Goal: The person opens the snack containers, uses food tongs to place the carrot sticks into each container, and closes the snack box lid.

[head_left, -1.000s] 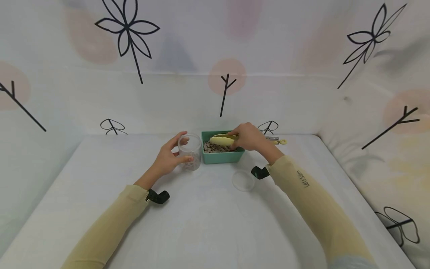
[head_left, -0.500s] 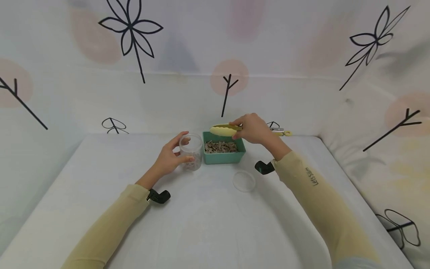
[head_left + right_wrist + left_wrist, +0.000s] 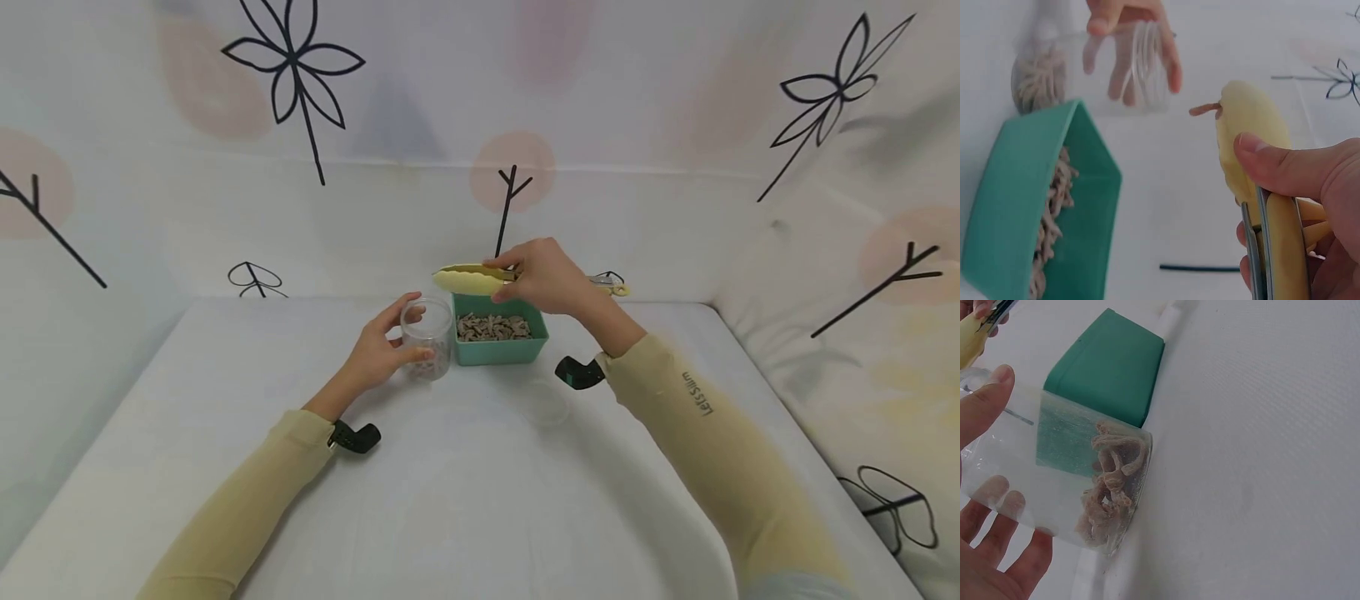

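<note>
My left hand point(image 3: 372, 357) grips a clear jar point(image 3: 1066, 506), upright on the table, with several brown, twisted dried strips point(image 3: 1113, 478) at its bottom. Close against the jar stands a green box point(image 3: 498, 355) holding many more dried strips point(image 3: 493, 327). My right hand point(image 3: 553, 279) holds a pair of tongs point(image 3: 465, 282) with pale yellow scalloped heads and metal arms, raised over the back of the box. In the right wrist view, one short brown strip point(image 3: 1205, 109) pokes out between the tong heads, which are pressed together. The heads point left, toward the jar's mouth.
On the white table point(image 3: 465, 500), a clear round lid point(image 3: 547, 405) lies in front of the box, faint against the cloth. A patterned cloth wall point(image 3: 405, 225) rises right behind the table's far edge.
My right hand has lifted the tongs up out of the green box, then carried them left toward the jar. The left hand and the jar have stayed in place.
</note>
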`<state>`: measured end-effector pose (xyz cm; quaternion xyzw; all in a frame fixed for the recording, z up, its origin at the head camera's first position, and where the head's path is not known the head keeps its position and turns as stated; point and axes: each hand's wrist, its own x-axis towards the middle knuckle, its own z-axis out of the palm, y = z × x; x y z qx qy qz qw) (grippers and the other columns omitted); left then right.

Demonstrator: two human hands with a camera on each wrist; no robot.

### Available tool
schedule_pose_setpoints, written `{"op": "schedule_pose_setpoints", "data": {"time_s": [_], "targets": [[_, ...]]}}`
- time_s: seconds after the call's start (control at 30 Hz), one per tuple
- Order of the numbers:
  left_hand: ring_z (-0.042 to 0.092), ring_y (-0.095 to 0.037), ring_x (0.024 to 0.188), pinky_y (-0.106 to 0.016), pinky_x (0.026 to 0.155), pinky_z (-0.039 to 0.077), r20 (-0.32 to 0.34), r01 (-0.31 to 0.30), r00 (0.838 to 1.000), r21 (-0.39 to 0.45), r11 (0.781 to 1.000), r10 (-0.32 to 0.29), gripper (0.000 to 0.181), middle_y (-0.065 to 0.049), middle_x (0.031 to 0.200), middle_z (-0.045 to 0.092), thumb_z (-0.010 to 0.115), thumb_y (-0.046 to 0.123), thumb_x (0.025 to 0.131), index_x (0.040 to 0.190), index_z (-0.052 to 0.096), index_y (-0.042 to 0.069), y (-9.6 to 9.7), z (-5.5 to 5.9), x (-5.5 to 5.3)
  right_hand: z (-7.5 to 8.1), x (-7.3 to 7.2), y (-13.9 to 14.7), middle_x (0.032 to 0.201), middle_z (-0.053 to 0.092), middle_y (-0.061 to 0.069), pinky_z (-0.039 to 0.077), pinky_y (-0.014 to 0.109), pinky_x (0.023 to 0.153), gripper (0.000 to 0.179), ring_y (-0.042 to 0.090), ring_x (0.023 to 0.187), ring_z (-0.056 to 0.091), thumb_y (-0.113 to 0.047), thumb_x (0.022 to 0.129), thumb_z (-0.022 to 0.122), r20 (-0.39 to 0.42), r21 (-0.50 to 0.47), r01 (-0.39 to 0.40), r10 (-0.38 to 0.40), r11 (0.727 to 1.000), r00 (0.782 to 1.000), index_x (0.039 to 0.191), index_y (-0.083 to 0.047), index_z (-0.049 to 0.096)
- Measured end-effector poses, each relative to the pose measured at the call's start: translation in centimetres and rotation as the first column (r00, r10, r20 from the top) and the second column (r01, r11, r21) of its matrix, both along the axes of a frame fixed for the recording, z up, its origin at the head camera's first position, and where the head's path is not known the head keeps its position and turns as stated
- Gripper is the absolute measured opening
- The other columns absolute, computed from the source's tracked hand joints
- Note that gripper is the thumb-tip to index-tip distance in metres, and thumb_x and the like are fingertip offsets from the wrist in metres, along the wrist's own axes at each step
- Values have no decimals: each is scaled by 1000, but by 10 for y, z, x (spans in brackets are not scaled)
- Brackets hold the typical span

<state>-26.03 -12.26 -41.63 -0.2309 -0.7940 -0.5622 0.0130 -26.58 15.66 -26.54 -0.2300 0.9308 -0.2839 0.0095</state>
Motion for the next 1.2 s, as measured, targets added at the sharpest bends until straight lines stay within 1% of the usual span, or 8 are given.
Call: {"op": "schedule_pose_setpoints", "data": {"time_s": [0.13, 0.27, 0.47, 0.63, 0.7, 0.93, 1.07, 1.2], "targets": [[47, -29, 129, -55, 101, 44, 9, -8, 1000, -7, 1000, 8, 90, -9, 145, 52, 84, 18, 83, 157, 33, 22, 0, 0, 0, -4, 4, -14, 120, 70, 5, 53, 34, 74, 52, 17, 92, 63, -18, 80, 87, 1, -3, -62, 62, 998, 998, 129, -13, 69], [46, -30, 131, -54, 101, 45, 20, -15, 1000, -16, 1000, 15, 94, -12, 144, 51, 84, 19, 83, 159, 28, 18, 0, 0, 1, -11, 5, -23, 121, 70, 5, 54, 35, 78, 52, 17, 97, 64, -19, 80, 86, -22, 52, -107, 108, 993, 994, 128, -11, 69], [45, -30, 129, -56, 101, 44, 22, -12, 1000, -21, 1000, 13, 90, -8, 147, 47, 84, 19, 83, 157, 32, 22, 1, 0, 1, -19, 5, -28, 122, 69, 4, 52, 37, 87, 52, 19, 103, 62, -17, 80, 86, -10, 132, -110, 112, 985, 994, 129, -12, 69], [44, -33, 130, -58, 102, 42, 29, -14, 999, -32, 999, 14, 91, -11, 149, 45, 83, 14, 84, 158, 30, 18, 1, 1, 1, -16, 6, -29, 127, 67, 4, 50, 40, 94, 57, 21, 110, 60, -19, 80, 86, 4, 182, -107, 109, 977, 994, 133, -12, 66], [43, -34, 131, -58, 103, 42, 36, -15, 999, -39, 999, 16, 91, -13, 148, 45, 82, 12, 85, 158, 29, 15, 2, 4, 3, -15, 7, -29, 128, 66, 5, 49, 40, 95, 60, 22, 111, 59, -21, 80, 87, 3, 201, -112, 114, 973, 994, 134, -12, 65], [45, -36, 130, -56, 102, 43, 52, -16, 998, -41, 999, 18, 87, -19, 146, 46, 80, 8, 85, 157, 31, 10, 6, 30, 23, -14, 5, -25, 132, 63, 5, 46, 43, 99, 69, 22, 114, 56, -25, 80, 87, 10, 212, -109, 109, 971, 994, 141, -11, 58], [45, -37, 130, -59, 102, 42, 40, -7, 999, -24, 1000, 8, 85, -22, 145, 48, 80, 6, 85, 156, 32, 9, 6, 33, 25, -17, -1, -14, 138, 59, 5, 41, 45, 104, 75, 23, 120, 53, -29, 80, 86, -2, 205, -70, 72, 976, 997, 145, -11, 53], [44, -39, 130, -59, 103, 41, 31, 5, 1000, -4, 1000, -4, 84, -22, 146, 47, 80, 5, 85, 156, 33, 10, 6, 34, 26, -21, -7, 1, 141, 56, 9, 40, 47, 105, 76, 27, 126, 51, -30, 81, 85, 8, 188, -36, 35, 982, 999, 146, -8, 51]]}}
